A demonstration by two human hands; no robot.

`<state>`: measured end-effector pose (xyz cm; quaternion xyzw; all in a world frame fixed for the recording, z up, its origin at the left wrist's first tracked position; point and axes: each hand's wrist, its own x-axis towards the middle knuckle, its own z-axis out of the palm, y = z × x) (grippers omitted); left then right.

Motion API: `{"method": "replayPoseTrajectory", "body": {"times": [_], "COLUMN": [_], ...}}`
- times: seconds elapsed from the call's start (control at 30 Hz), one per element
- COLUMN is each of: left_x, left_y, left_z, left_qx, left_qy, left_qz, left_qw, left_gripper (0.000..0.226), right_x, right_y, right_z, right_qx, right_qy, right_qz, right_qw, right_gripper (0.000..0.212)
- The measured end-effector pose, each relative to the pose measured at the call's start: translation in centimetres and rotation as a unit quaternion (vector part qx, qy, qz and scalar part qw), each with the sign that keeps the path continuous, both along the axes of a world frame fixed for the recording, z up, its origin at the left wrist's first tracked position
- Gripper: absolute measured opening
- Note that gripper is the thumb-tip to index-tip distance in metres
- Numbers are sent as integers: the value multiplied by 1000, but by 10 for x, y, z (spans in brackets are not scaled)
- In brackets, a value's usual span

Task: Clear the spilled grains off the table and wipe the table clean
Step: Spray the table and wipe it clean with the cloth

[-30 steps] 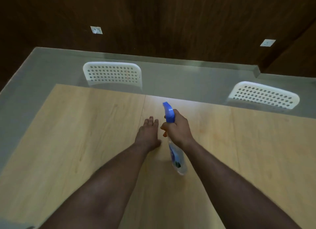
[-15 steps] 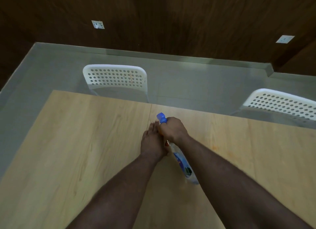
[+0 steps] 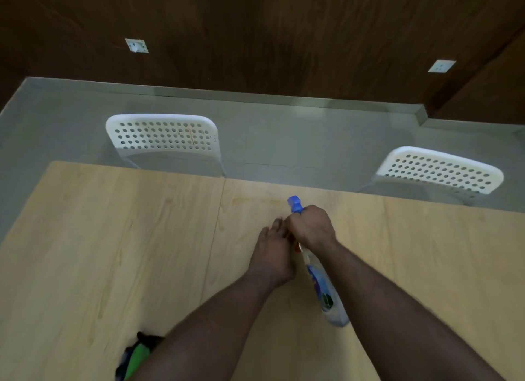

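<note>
Table [image 3: 113, 252] of pale smooth woodgrain; right hand [image 3: 312, 227] grips translucent spray bottle [image 3: 324, 289], left hand [image 3: 272, 255] flat, fingers straight.

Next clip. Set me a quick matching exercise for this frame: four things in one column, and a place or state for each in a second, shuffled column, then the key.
Things
1. spray bottle
2. left hand
3. left chair
4. green-and-dark object

Places or states
A. behind the table's far edge, white with a perforated back
B. gripped at the neck by the right hand, blue nozzle pointing away
C. at the table's near edge, partly hidden by the left forearm
D. fingers straight, palm down over the tabletop

Pairs: 1-B, 2-D, 3-A, 4-C
</note>
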<state>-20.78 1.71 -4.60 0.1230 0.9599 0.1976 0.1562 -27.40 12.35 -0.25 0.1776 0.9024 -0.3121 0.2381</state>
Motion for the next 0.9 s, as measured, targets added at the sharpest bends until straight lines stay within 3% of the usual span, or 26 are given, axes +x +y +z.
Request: {"method": "replayPoseTrajectory", "body": {"times": [0.17, 0.4, 0.63, 0.8, 0.9], "left_x": [5, 1, 3, 25, 48], "left_y": [39, 59, 74, 91, 103], "left_z": [-11, -3, 3, 7, 7], "left_qx": [-58, -120, -132, -117, -122], "left_qy": [-64, -98, -89, -64, -68], "left_qz": [5, 30, 19, 21, 13], "left_qw": [996, 987, 987, 991, 990], "left_gripper": [114, 123, 114, 84, 81], "right_x": [3, 14, 40, 71, 94], "right_y": [54, 119, 155, 164, 167], "right_z": [3, 13, 12, 20, 26], "right_qx": [-5, -49, -45, -70, -71], "right_qy": [8, 13, 25, 0, -15], "right_qz": [-66, -172, -198, -203, -212], "right_qw": [998, 984, 979, 977, 974], "right_gripper": [21, 20, 20, 19, 18]}}
